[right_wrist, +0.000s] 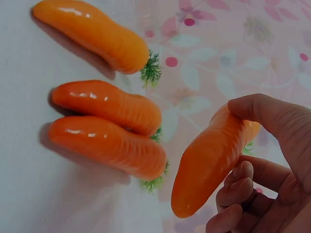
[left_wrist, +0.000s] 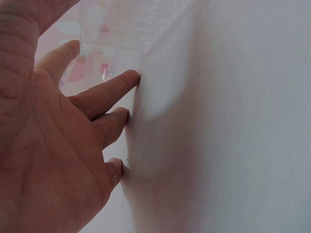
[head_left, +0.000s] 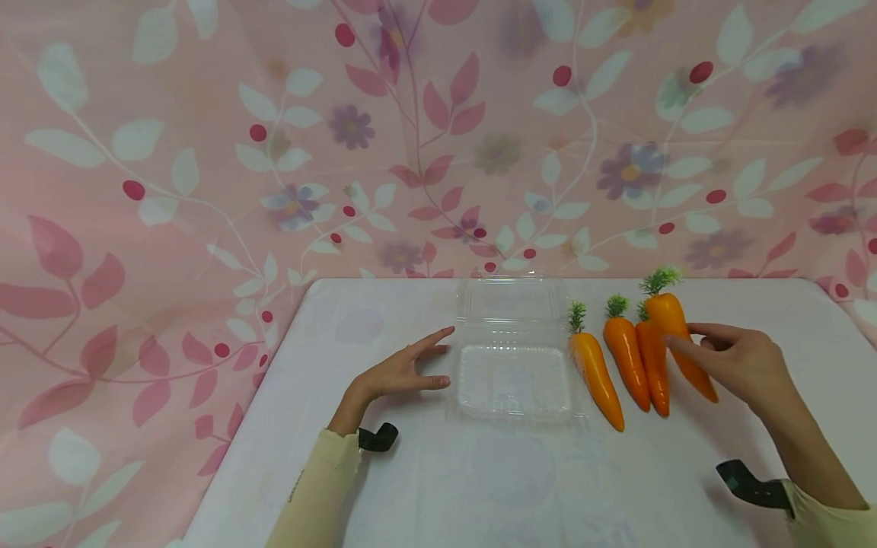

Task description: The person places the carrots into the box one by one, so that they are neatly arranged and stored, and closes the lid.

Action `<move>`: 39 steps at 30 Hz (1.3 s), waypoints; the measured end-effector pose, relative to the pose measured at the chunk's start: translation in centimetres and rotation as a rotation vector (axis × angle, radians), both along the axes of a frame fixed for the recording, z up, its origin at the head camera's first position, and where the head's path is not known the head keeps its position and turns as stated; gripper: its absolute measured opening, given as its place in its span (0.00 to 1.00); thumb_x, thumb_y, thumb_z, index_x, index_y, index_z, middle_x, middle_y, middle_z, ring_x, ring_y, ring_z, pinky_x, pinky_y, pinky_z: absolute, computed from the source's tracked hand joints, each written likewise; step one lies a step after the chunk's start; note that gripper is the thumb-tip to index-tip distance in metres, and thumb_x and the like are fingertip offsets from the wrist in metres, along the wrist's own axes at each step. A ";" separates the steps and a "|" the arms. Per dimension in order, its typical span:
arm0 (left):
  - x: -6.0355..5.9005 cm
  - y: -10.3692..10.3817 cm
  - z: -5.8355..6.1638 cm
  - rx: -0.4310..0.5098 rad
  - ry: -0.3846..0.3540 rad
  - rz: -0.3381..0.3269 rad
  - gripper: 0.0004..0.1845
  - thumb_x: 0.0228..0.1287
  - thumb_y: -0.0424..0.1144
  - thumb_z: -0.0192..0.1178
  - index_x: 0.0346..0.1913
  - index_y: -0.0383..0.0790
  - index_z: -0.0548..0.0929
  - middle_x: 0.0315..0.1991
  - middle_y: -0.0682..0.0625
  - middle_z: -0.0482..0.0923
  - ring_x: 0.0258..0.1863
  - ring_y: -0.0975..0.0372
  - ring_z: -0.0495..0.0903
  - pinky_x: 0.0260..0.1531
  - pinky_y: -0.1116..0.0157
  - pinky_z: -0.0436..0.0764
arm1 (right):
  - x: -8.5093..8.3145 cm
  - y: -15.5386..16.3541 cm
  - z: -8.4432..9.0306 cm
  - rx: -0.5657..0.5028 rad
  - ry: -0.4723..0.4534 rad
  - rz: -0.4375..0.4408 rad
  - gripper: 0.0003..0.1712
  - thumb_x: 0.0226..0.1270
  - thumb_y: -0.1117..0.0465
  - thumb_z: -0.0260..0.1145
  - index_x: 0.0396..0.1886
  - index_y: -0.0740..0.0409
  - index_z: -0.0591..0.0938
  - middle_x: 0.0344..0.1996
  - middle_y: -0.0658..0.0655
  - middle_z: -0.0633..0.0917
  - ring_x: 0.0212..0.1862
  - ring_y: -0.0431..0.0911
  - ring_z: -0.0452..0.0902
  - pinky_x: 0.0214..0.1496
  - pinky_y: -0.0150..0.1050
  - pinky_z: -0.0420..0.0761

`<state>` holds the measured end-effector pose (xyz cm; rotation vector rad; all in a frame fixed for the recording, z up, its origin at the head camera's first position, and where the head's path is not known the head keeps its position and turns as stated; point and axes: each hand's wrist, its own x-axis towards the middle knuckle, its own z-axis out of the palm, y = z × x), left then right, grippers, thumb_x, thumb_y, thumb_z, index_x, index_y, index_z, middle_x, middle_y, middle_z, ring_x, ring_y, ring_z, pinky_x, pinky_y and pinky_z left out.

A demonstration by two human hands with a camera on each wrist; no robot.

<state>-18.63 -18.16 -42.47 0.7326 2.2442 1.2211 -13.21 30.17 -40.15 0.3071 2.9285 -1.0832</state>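
Nearest the camera: my sleeves, pale yellow, each with a black wrist strap, low in the head view.
My right hand [head_left: 736, 358]: lifted over the white bench [head_left: 479, 479]; thumb on top and curled fingers [right_wrist: 240, 182] below pinch the held carrot [right_wrist: 209, 162].
Held carrot: glossy orange with faint ribbing, thick at the leafy end, narrowing to a blunt rounded tip; a tuft of green top shows at its far end in the head view. It hangs clear of the bench, tilted, just right of the others.
Three carrots [head_left: 626, 361]: same orange gloss and green tufts, lying on the bench side by side, tips towards me; the two on the right touch, the left one [head_left: 596, 369] lies slightly apart, next to the container.
My left hand [head_left: 400, 373]: released, fingers [left_wrist: 104, 94] straight and spread, tips resting on the bench just left of the container.
Clear plastic container [head_left: 514, 380]: open, lid tipped back, between my hands.
Backdrop: pink cloth [head_left: 205, 152] with leaves and flowers.
Writing: none that I can read.
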 end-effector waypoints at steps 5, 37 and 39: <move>0.0 0.1 -0.1 -0.010 0.000 0.009 0.46 0.64 0.43 0.68 0.79 0.57 0.51 0.74 0.38 0.57 0.74 0.47 0.54 0.68 0.39 0.50 | 0.1 -0.9 0.4 -0.029 0.025 0.027 0.46 0.64 0.35 0.65 0.61 0.73 0.76 0.30 0.60 0.78 0.35 0.52 0.68 0.23 0.36 0.74; 0.0 -0.1 -0.1 0.011 -0.005 0.002 0.46 0.65 0.42 0.67 0.79 0.56 0.51 0.75 0.39 0.55 0.74 0.48 0.55 0.68 0.39 0.53 | -0.9 -7.4 2.1 -0.173 0.108 0.195 0.38 0.62 0.39 0.70 0.57 0.67 0.81 0.31 0.60 0.78 0.34 0.52 0.70 0.25 0.36 0.74; 0.0 0.0 -0.1 0.011 -0.003 0.001 0.46 0.65 0.42 0.67 0.79 0.55 0.51 0.75 0.39 0.55 0.74 0.48 0.55 0.68 0.39 0.53 | -1.0 -7.8 2.1 -0.184 0.109 0.203 0.38 0.61 0.39 0.70 0.56 0.67 0.82 0.28 0.59 0.75 0.33 0.51 0.69 0.25 0.36 0.72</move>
